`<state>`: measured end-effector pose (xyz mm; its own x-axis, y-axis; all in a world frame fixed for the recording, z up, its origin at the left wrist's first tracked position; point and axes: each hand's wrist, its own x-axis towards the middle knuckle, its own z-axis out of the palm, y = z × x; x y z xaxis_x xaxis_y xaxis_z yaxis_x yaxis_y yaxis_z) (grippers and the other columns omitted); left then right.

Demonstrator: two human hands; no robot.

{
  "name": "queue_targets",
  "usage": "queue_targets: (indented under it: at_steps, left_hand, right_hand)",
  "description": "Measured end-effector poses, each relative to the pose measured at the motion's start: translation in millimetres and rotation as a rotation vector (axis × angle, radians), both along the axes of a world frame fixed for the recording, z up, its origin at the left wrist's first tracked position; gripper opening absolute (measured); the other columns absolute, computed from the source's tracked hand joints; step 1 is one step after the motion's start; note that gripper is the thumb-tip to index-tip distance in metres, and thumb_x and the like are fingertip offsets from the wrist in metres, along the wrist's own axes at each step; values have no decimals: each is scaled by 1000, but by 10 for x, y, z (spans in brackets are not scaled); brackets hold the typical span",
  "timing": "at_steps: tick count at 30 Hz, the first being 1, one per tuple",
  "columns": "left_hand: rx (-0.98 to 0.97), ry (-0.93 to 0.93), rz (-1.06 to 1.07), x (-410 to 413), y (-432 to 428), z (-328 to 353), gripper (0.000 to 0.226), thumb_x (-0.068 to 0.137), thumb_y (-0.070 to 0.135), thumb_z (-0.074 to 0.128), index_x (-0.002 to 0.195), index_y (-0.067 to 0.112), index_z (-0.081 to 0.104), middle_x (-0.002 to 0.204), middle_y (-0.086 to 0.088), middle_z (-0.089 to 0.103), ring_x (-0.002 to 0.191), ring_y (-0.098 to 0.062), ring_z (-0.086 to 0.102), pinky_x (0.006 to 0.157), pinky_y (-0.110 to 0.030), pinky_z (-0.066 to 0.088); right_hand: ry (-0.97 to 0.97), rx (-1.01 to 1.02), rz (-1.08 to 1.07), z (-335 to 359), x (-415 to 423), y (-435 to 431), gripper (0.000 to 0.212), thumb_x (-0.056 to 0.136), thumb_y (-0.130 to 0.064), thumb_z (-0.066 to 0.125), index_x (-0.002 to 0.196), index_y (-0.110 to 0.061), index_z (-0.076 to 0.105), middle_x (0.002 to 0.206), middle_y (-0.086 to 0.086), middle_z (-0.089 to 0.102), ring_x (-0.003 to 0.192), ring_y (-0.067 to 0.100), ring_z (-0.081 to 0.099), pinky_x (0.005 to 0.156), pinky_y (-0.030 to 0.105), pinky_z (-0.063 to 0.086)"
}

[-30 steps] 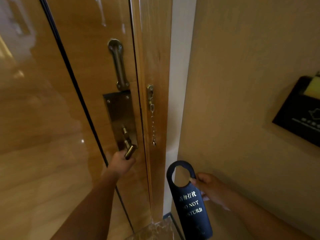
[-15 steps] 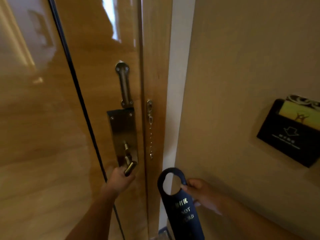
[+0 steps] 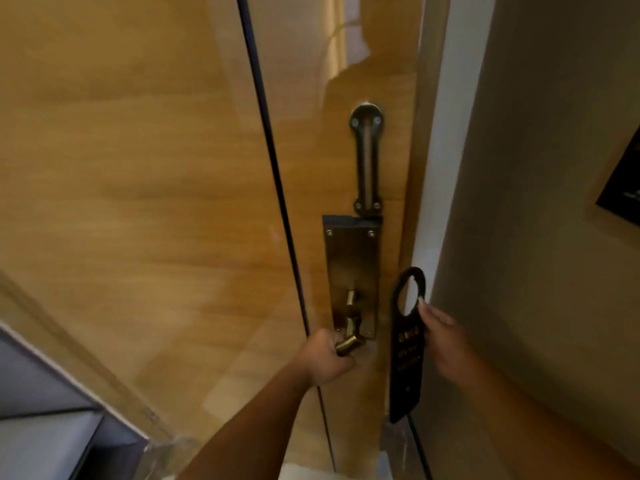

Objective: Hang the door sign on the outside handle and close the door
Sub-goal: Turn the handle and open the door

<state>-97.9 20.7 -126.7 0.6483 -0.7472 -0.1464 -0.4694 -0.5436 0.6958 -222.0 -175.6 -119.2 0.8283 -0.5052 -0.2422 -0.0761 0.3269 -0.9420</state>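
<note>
left hand point(image 3: 323, 358) grips the brass door handle point(image 3: 349, 342) at lower centre — right hand point(image 3: 441, 336) just beside it pinches the dark door sign point(image 3: 406, 355)

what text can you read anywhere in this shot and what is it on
Door sign, held in the right hand: a few rows of gold lettering, too blurred to read.
Black panel on the wall, cut off at the right edge: a faint pale mark, not legible.
Metal lock plate and door handle, gripped by the left hand: no text visible.
</note>
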Motion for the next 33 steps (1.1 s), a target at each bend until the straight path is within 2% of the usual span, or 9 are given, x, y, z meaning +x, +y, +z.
queue_targets:
  at_steps: [5,9,12,16,19,24,26,30,33]
  left_hand:
    - [137,-128,-70,-429,523,226,29,70,15,66,49,24,48,53,6,49,47,-8,47,41,-21,34]
    - [303,-292,-134,-730,904,374,25,76,22,63,57,28,48,62,2,53,57,-13,51,50,-29,38]
    - [398,-378,-185,-1036,1271,419,23,78,22,61,59,26,48,61,1,50,58,-15,50,50,-30,37]
    - [518,-498,-223,-1431,1908,524,16,80,24,57,64,23,55,62,0,52,63,-19,55,56,-32,47]
    - [600,-550,-203,-1677,2373,591,14,81,24,57,68,20,58,65,-2,56,63,-20,57,61,-34,53]
    - [658,-643,-135,-2066,3213,638,6,79,17,61,72,17,63,70,-3,60,69,-20,57,74,-37,52]
    - [655,-657,-96,-2192,3549,628,2,77,16,66,77,17,65,76,-2,59,80,-21,54,86,-40,47]
    - [623,-740,93,-2406,4217,509,37,75,24,74,110,22,63,119,-2,59,118,-25,42,104,-45,36]
    - [609,-736,277,-2549,4684,422,77,70,31,80,136,28,38,152,-7,30,140,-32,16,113,-53,20]
  right_hand:
    - [-56,-34,101,142,-271,297,34,90,-46,48,80,-25,74,82,2,75,78,20,72,63,30,55]
    - [5,-113,95,165,-488,679,37,86,-52,49,82,-25,74,78,-1,76,71,15,71,68,36,45]
    - [27,-75,112,56,-782,1072,35,81,-56,51,80,-31,75,81,-3,76,74,13,72,69,35,45]
    - [51,-15,139,-20,-1165,1592,35,75,-59,55,81,-31,75,87,0,76,80,17,72,68,35,49]
    - [66,56,144,-87,-1324,1907,34,80,-52,57,84,-25,76,93,5,76,85,22,72,71,38,49]
    - [92,-3,247,-7,-1417,2484,40,88,-38,55,110,-6,65,103,17,71,98,35,65,77,43,51]
    - [103,-26,293,39,-1377,2797,40,88,-36,57,109,-3,64,100,19,67,89,33,65,74,39,52]
    - [124,-97,378,33,-1283,3471,31,92,-30,52,78,-11,72,74,10,68,61,21,65,65,34,49]
    - [159,-200,421,-6,-1220,3857,34,92,-36,50,77,-10,66,74,13,62,61,22,58,56,31,44]
